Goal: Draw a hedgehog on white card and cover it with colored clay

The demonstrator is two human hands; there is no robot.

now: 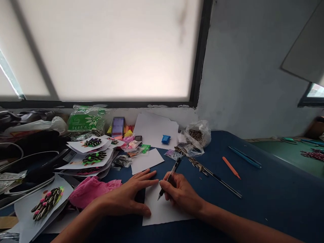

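Note:
A black pen (174, 170) is pinched in my right hand (181, 194), its tip down at a sheet of white paper (162, 214). No marks show on the part of the paper that I can see. My left hand (131, 192) lies flat with spread fingers, its fingertips and thumb at the paper's left edge. Just beyond, a second white sheet (148, 161) rests on the blue table. Sunflower seeds (196, 164) are scattered past my right hand, beside a clear bag (199, 135) of more seeds.
Cards decorated with seeds (95, 157) are stacked at the left, near a pink cloth (92, 192). An orange marker (231, 167), a blue pen-like tool (245, 157) and a thin rod (225, 184) lie rightward. A blue packet (166, 139) sits on larger white paper (154, 128) by the wall.

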